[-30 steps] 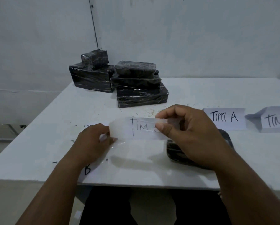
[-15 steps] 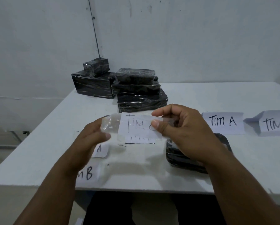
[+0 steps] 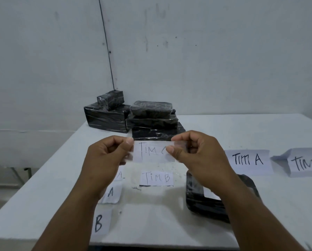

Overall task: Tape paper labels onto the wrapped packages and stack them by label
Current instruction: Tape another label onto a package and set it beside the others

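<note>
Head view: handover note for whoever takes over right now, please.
Left hand and right hand pinch the ends of a taped paper label reading "TIM", last letter hidden, held above the table.
Package lies at the near right under the right wrist; five wrapped packages are stacked at the back.
More labels on the table: "TIM B", "TIM A".
Left: stick the held label on, then label and sort the rest.

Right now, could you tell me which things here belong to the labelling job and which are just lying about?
Job:
- held label, pinched by left hand and right hand
- near package
- stacked packages
- loose labels
- TIM A sign

Lying about:
- wall cable
</note>
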### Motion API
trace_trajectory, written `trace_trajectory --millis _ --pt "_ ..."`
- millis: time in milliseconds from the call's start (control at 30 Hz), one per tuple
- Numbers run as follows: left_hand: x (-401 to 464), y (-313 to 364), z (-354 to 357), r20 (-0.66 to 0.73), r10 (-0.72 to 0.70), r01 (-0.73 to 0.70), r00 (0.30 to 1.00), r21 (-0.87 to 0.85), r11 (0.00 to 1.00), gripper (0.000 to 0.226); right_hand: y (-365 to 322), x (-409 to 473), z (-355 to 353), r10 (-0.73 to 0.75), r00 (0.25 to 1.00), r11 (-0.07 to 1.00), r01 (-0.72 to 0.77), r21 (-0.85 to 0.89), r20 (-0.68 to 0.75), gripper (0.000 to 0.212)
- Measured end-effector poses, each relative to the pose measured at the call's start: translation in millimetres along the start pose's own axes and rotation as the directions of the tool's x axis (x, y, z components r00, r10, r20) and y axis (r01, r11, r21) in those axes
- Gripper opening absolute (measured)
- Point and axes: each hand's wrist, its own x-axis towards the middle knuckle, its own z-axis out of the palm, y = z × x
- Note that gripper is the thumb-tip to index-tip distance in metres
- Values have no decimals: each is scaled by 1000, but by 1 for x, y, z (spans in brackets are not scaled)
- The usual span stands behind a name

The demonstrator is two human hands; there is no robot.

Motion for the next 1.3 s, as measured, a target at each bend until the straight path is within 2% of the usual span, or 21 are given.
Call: trace_trajectory --millis 133,267,367,467,533,600,667,800,900,967,1033,1100,1200,1300 --pt "12 -1 3 -93 -18 15 995 -34 999 9 -1 10 -1 35 999 994 -31 107 -34 12" --pt "28 4 7 -108 -34 28 994 -52 998 41 -3 30 -4 59 994 993 -49 103 -95 9" --pt "46 10 11 -133 -35 26 990 -64 998 52 -5 47 -4 65 989 997 -58 51 -130 7" --pt "67 15 16 -146 -3 -12 989 -98 995 51 -9 66 -3 40 985 999 -39 10 -167 9" --pt "84 17 21 -165 14 -40 986 -158 987 40 -11 83 -2 46 976 999 -43 16 -212 10" --pt "104 18 25 -206 10 -58 978 -229 972 31 -13 103 -2 126 965 987 -98 127 -230 10" --pt "124 18 29 -237 -4 -54 972 -235 971 27 -14 124 -1 240 955 929 -174 326 -175 5" --pt "160 11 43 -235 -43 21 971 -97 995 29 -14 161 6 345 937 824 -275 495 -54 3" --pt "181 1 53 -235 -81 82 969 -6 997 39 -15 182 12 348 937 746 -295 597 29 4" --pt "193 -6 59 -246 -60 94 968 125 988 37 -16 196 14 342 938 699 -288 654 48 4" --pt "204 -13 64 -200 -26 90 979 317 944 37 -15 207 15 346 938 681 -279 677 38 4" --pt "213 -18 70 -132 -21 79 991 448 891 55 -13 215 17 346 938 673 -275 687 37 5" --pt "222 -22 74 -105 -7 66 994 571 818 68 -10 220 18 339 940 674 -275 686 44 7" --pt "230 -27 76 -133 -12 89 991 592 801 57 -6 222 17 334 942 679 -269 683 39 9"
